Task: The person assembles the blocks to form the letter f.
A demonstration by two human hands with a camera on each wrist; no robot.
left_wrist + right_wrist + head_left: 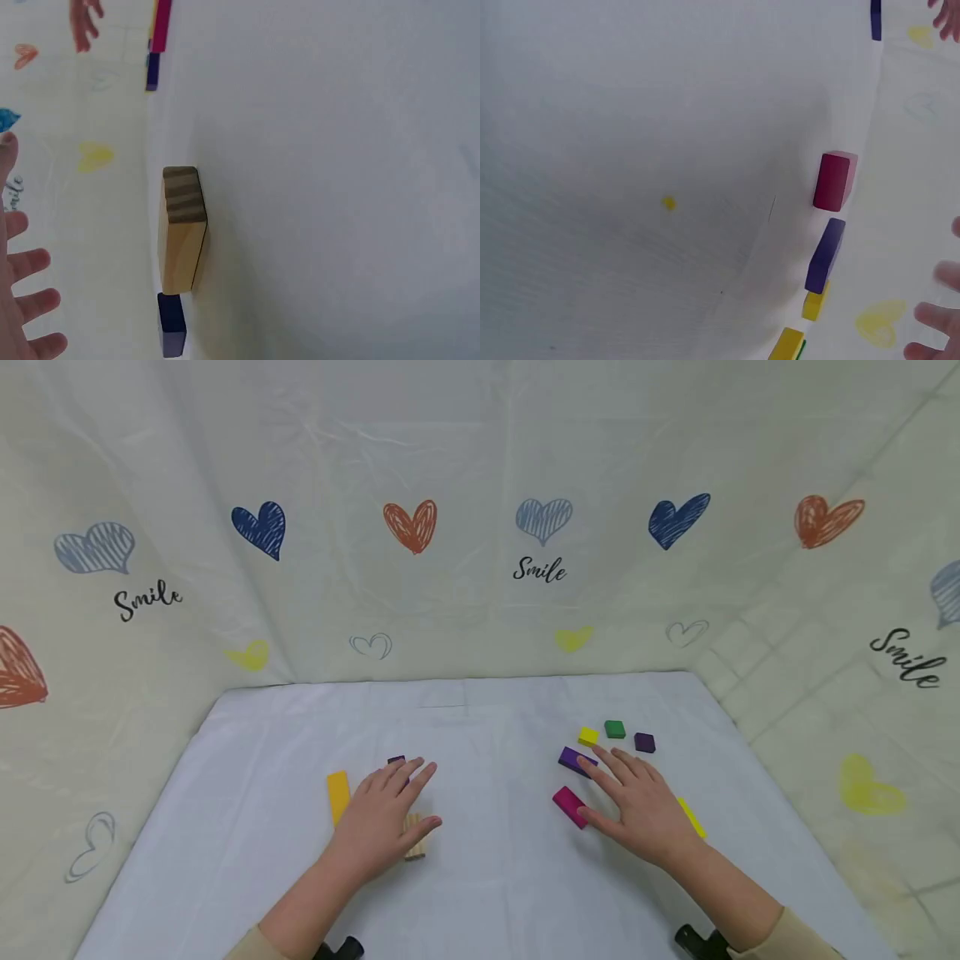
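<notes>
My left hand (386, 818), fingers spread, hovers over a natural wood block (415, 847) and a dark purple block (396, 760), partly hiding both. In the left wrist view the wood block (180, 247) stands in front of the purple one (172, 326). An orange-yellow block (338, 792) lies just left of that hand. My right hand (637, 806) is spread too, its thumb overlapping a magenta block (567, 803) and its index finger close by a purple block (573, 760). The right wrist view shows the magenta block (832, 184) apart from the fingers. Neither hand holds anything.
Beyond the right hand lie a small yellow block (588, 736), a green block (615, 729) and a dark purple block (644, 742). A long yellow block (692, 817) sits right of that hand. A white cloth covers the table (495, 877); heart-printed curtains (472, 602) enclose it.
</notes>
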